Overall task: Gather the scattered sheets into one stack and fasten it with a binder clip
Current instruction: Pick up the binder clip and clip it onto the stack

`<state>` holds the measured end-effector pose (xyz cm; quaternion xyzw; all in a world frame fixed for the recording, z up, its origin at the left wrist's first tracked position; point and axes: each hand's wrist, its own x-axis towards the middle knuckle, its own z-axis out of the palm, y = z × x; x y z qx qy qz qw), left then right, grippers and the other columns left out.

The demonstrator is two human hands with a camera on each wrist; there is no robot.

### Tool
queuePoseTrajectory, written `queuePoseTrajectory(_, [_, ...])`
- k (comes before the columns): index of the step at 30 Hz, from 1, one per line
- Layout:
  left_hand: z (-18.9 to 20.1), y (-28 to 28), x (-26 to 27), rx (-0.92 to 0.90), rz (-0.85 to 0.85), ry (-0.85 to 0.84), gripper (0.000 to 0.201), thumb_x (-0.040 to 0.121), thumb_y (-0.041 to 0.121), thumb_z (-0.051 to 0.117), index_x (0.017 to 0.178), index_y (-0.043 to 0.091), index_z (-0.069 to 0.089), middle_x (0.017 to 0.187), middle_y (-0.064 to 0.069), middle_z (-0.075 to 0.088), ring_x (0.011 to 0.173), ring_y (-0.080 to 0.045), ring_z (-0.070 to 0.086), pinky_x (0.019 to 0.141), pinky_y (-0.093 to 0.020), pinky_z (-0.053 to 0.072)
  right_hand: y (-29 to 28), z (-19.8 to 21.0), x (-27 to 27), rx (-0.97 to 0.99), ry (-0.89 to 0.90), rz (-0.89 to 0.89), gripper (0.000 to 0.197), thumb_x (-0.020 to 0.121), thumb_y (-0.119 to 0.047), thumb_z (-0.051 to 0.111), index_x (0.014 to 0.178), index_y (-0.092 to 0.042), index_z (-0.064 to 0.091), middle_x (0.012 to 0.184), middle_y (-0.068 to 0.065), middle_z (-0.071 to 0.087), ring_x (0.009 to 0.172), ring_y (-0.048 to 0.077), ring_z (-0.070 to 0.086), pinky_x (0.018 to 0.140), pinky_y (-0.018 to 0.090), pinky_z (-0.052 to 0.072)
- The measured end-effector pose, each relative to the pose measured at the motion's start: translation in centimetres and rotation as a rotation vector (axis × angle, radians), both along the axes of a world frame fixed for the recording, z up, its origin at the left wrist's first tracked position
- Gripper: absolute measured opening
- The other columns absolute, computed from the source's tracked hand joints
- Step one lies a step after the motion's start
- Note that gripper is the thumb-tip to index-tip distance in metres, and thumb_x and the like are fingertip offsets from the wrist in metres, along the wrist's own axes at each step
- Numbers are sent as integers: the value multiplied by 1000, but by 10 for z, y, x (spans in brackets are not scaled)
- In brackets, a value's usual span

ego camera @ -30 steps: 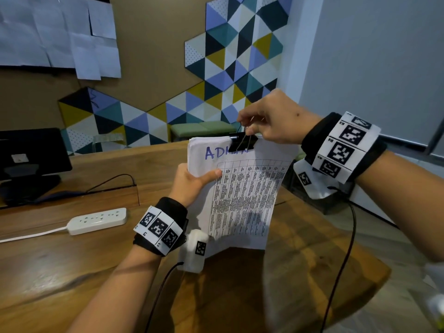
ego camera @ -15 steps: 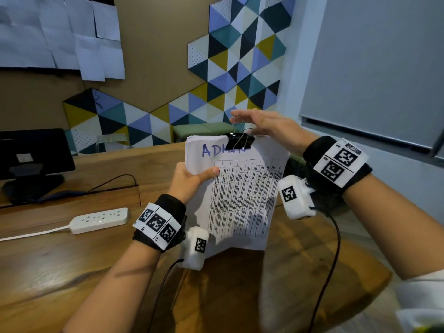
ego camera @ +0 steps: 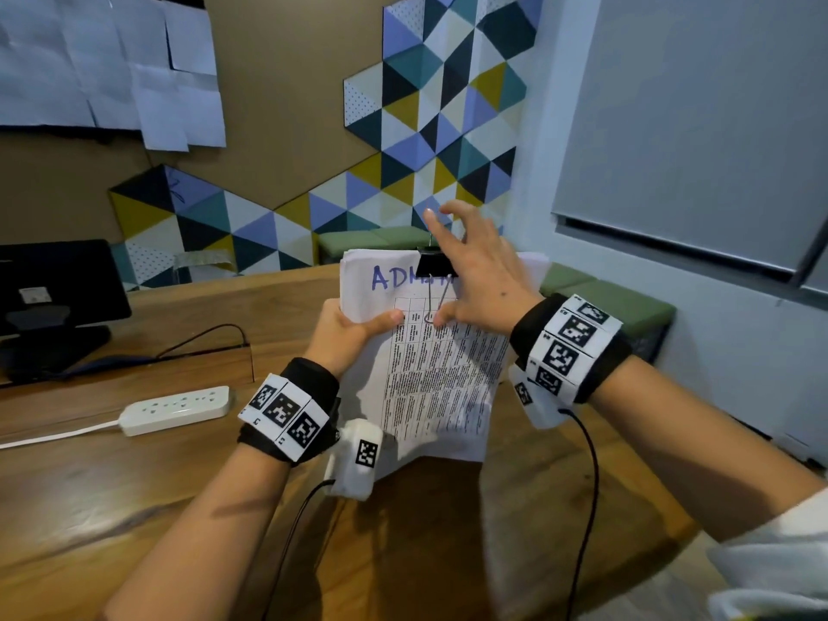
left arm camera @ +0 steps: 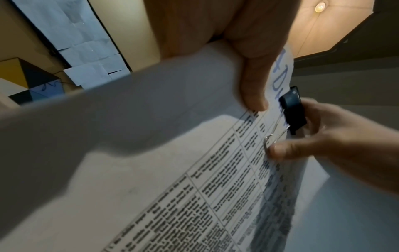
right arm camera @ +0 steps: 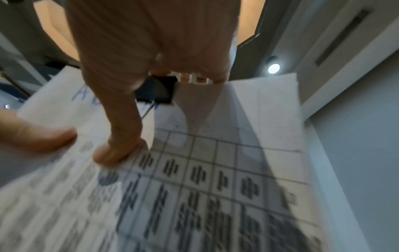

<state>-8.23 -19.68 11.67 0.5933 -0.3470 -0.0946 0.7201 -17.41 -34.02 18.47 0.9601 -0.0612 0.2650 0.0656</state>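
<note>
The stack of sheets (ego camera: pixel 430 378) stands upright over the table, a printed table and blue "ADM" lettering on its front. My left hand (ego camera: pixel 358 324) grips its left edge, thumb on the front (left arm camera: pixel 254 95), fingers hidden behind. A black binder clip (ego camera: pixel 437 262) (left arm camera: pixel 292 110) (right arm camera: pixel 157 92) bites the middle of the top edge. Its front wire handle (ego camera: pixel 432 302) lies folded down on the page. My right hand (ego camera: pixel 448 266) reaches over the clip, its thumb (left arm camera: pixel 280 150) (right arm camera: pixel 116 153) pressing that handle's loop flat. The index finger points up beside the rear handle, which stands upright.
A white power strip (ego camera: pixel 174 410) lies on the wooden table (ego camera: pixel 134 508) to the left, with a dark monitor (ego camera: pixel 53 284) behind it. Green benches (ego camera: pixel 605 302) sit past the table's right edge. Black cables hang from both wrist cameras over the table's near part.
My right hand was pinching the clip's handles above the top edge. It has since turned the front handle down onto the page and now presses it flat with the thumb. The left grip is unchanged.
</note>
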Motion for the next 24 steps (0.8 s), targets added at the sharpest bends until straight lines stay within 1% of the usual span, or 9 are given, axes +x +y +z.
queuePoseTrajectory(4, [-1, -1, -1, 11, -1, -15, 21, 77, -4, 64, 94, 10, 65, 70, 12, 73, 70, -2, 69, 66, -15, 55, 3, 22, 2, 22, 128, -45, 65, 61, -41, 80, 117, -18, 57, 114, -1, 58, 109, 21, 51, 93, 37, 30])
queuePoseTrajectory(7, [-1, -3, -5, 15, 3, -32, 22, 77, -5, 65, 96, 7, 65, 73, 9, 72, 69, 0, 68, 66, -14, 55, 2, 34, 8, 194, 311, 8, 40, 60, -24, 84, 89, -16, 58, 88, -1, 59, 93, 24, 59, 77, 30, 39])
queuePoseTrajectory(9, [-1, -5, -5, 26, 16, -34, 24, 76, -4, 65, 99, 3, 64, 83, 3, 70, 68, 0, 68, 67, -14, 55, 1, 36, 12, 262, 359, 41, 47, 60, -17, 84, 95, -16, 54, 93, 0, 58, 97, 26, 59, 78, 30, 41])
queuePoseTrajectory(12, [-1, -5, -6, 31, 30, -15, 21, 78, -2, 65, 98, 4, 64, 83, 1, 69, 66, 1, 67, 65, -14, 55, -4, 29, 6, 220, 204, 3, 76, 61, -29, 83, 124, -24, 41, 121, 2, 57, 119, 25, 49, 104, 44, 28])
queuePoseTrajectory(14, [1, -4, -6, 17, 49, 24, 12, 82, 5, 62, 94, 6, 65, 69, 7, 72, 62, 1, 67, 61, -13, 54, -11, 15, -7, 292, -122, -43, 93, 59, -42, 81, 136, -31, 31, 143, 0, 39, 134, 21, 31, 113, 53, 12])
queuePoseTrajectory(18, [6, -6, -2, 17, 129, 100, 24, 85, 36, 59, 76, 14, 60, 71, -2, 68, 64, -15, 62, 62, -24, 48, -41, -37, -20, 880, -656, -54, 94, 64, -41, 78, 141, -26, 26, 148, 3, 31, 136, 23, 26, 113, 45, 20])
queuePoseTrajectory(20, [9, -10, -6, -40, 210, 86, 31, 84, 39, 58, 71, 11, 58, 72, -11, 59, 63, -21, 52, 59, -28, 40, -54, -57, -12, 1241, -578, 26, 84, 76, -36, 71, 142, -20, 22, 142, 10, 39, 130, 25, 38, 109, 41, 33])
queuePoseTrajectory(22, [12, -13, -10, -108, 294, 19, 30, 86, 31, 57, 64, 10, 56, 66, -11, 55, 62, -20, 49, 56, -28, 38, -63, -64, -3, 1458, -501, 108, 63, 87, -29, 60, 138, -11, 29, 123, 9, 52, 108, 18, 54, 86, 21, 50])
queuePoseTrajectory(24, [16, -15, -10, -154, 359, -74, 26, 85, 26, 60, 62, 14, 56, 65, -10, 56, 61, -18, 50, 58, -28, 39, -66, -60, 5, 1536, -501, 160, 40, 90, -33, 55, 120, -9, 49, 102, 4, 58, 90, 16, 58, 68, 18, 49])
